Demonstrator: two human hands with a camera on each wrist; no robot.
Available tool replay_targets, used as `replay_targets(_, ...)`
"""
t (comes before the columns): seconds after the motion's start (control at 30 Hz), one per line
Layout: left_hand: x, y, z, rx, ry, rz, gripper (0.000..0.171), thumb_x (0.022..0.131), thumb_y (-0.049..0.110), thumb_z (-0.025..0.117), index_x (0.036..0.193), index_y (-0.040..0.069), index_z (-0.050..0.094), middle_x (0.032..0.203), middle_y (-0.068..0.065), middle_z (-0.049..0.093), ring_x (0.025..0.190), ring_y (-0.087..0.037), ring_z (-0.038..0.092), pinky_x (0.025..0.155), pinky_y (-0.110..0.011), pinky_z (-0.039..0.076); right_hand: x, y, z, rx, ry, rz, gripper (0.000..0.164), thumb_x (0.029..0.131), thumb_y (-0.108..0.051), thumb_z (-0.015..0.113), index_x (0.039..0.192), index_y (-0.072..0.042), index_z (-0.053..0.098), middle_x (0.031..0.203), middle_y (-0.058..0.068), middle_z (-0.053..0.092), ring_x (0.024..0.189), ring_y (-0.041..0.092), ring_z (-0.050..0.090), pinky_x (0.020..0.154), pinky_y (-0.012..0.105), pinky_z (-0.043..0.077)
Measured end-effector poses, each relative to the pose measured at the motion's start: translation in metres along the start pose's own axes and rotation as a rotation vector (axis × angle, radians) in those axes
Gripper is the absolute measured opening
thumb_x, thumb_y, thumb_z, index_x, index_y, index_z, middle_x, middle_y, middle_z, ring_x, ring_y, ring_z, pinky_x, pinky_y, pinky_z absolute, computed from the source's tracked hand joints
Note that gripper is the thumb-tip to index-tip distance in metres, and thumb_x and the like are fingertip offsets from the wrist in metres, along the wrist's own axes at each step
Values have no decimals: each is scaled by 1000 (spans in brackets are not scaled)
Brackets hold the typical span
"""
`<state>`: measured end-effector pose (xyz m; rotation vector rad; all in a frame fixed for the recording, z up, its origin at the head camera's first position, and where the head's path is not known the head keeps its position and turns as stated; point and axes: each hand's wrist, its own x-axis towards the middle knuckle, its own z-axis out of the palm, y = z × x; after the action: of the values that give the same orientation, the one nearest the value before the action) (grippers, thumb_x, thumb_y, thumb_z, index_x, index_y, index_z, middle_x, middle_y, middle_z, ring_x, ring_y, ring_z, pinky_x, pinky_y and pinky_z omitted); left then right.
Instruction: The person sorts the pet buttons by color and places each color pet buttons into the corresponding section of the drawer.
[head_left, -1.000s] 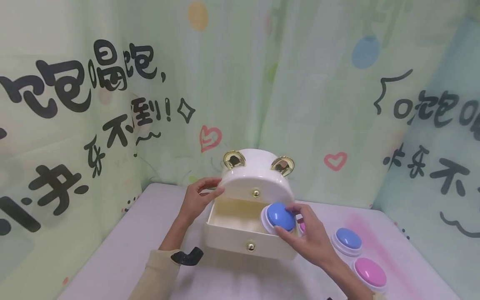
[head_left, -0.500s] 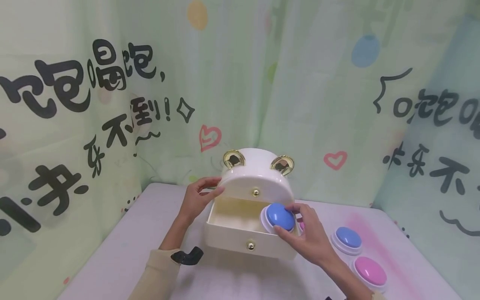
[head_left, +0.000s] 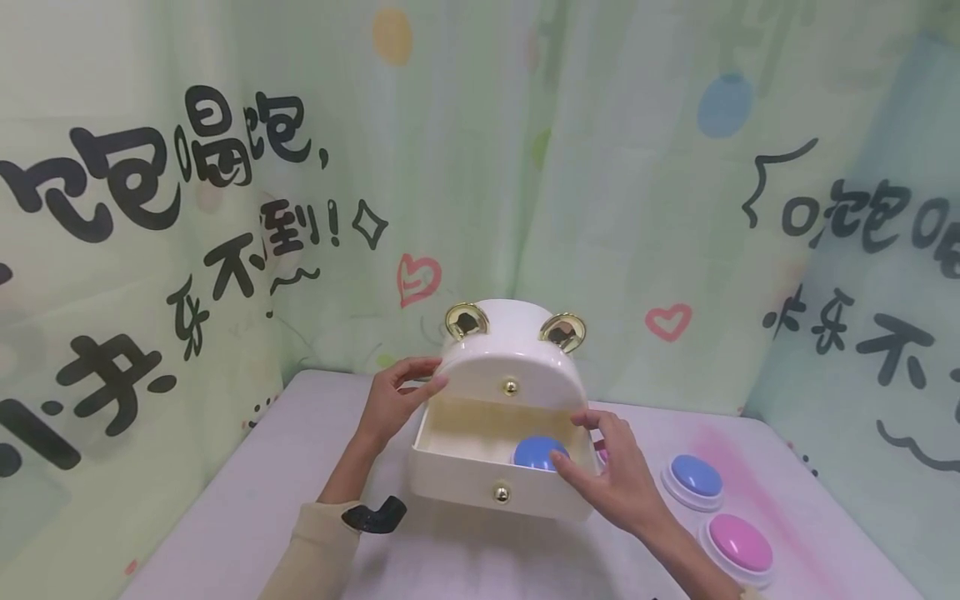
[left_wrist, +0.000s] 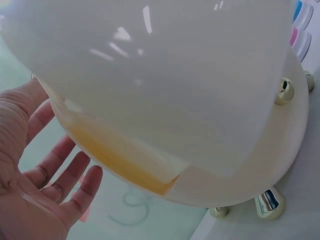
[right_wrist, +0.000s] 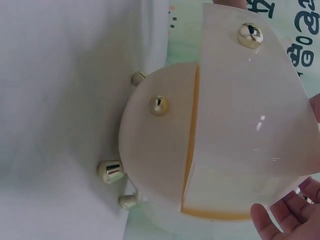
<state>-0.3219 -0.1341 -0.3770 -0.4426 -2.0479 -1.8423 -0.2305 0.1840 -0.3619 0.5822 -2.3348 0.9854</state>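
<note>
A white rounded drawer box (head_left: pixel 510 333) with gold ear-shaped pieces and gold knobs stands mid-table in the head view, its lower drawer (head_left: pixel 457 479) pulled out. Inside the drawer, toward the right front, lies a blue domed push button (head_left: pixel 537 452), its lower part hidden by the drawer front. My left hand (head_left: pixel 393 400) rests at the box's left side; the left wrist view shows its fingers (left_wrist: pixel 82 190) extended along the edge. Around the drawer's right corner, my right hand (head_left: pixel 618 471) is spread, thumb beside the blue dome and fingertips at the side wall, holding nothing.
On the table (head_left: pixel 300 467) to the right, another blue button (head_left: pixel 697 475) and a pink button (head_left: pixel 741 542) sit on white bases. Part of a pink thing (head_left: pixel 603 456) shows behind my right hand. A printed curtain (head_left: pixel 600 250) surrounds the table's back and sides.
The blue button, earlier held tilted by my right hand over the drawer, has dropped into it. My right hand has let go and stays near the same spot. The left hand has not moved.
</note>
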Motion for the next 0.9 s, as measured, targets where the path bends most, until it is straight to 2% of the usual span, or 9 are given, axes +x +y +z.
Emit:
replay_targets(0.3, -2, 4, 0, 9, 4, -5, 37, 92, 18, 78, 125, 5, 71, 125, -14, 70, 117, -28, 64, 89, -24, 54, -1, -1, 1, -7, 0, 27, 50, 82, -21, 84, 123, -2, 61, 120, 9, 64, 105, 22, 56, 80, 39, 52)
replay_targets(0.53, -1, 3, -1, -11, 1, 3, 36, 91, 18, 79, 125, 6, 72, 124, -14, 70, 116, -27, 65, 88, -24, 55, -4, 3, -3, -56, 60, 44, 55, 82, -17, 84, 127, -1, 57, 122, 13, 62, 101, 26, 60, 81, 40, 54)
replay_targets(0.73, 0, 4, -1, 0, -2, 3, 36, 92, 19, 79, 125, 6, 71, 125, -13, 70, 117, -27, 64, 88, -24, 54, -5, 5, -11, -53, 80, 123, 53, 88, -19, 80, 131, -3, 55, 126, 15, 59, 101, 33, 63, 84, 48, 55)
replay_targets(0.9, -1, 4, -1, 11, -7, 1, 37, 92, 20, 78, 126, 6, 71, 125, -13, 70, 117, -27, 64, 89, -25, 54, -7, 7, -18, -41, 71, 190, 54, 92, -25, 77, 135, -4, 53, 134, 15, 55, 108, 36, 63, 85, 49, 57)
